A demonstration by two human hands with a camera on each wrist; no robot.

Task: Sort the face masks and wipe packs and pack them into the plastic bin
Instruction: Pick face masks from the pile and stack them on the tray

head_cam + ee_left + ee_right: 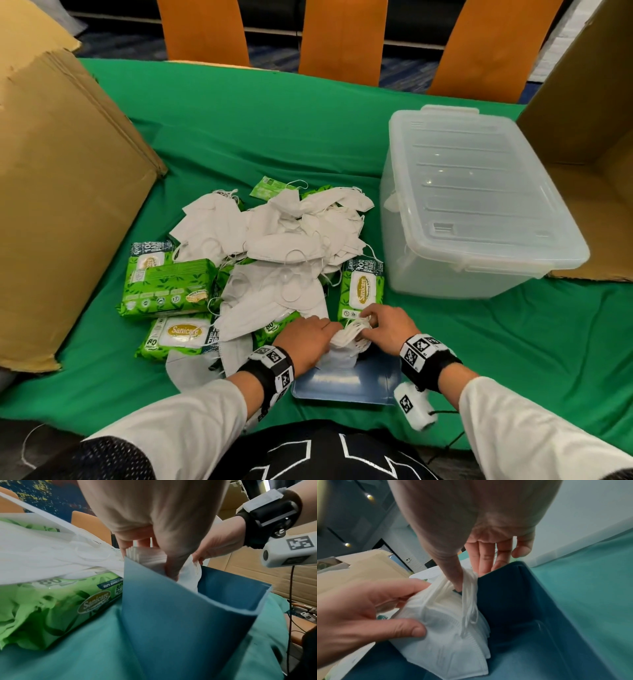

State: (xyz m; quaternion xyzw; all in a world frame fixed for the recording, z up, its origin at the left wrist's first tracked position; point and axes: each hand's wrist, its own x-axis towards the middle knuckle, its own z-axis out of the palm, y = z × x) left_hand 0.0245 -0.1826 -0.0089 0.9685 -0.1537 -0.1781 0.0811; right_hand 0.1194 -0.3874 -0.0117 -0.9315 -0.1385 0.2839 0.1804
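Observation:
A stack of white face masks (346,337) stands in the mouth of a blue box (346,383) at the table's near edge. My left hand (308,337) grips the stack (447,628) from the left, thumb and fingers curled round it. From the right, my right hand (380,320) pinches the stack's ear loops (469,588) between thumb and fingers. A loose pile of masks (281,233) lies in the middle, with green wipe packs (168,287) around and under it. The clear plastic bin (479,192) sits at the right with its lid on.
A large cardboard box (61,205) stands at the left and another (589,137) behind the bin at the right. A wipe pack (359,287) lies just beyond my right hand. Orange chair backs (342,37) line the far side of the green-clothed table (239,130).

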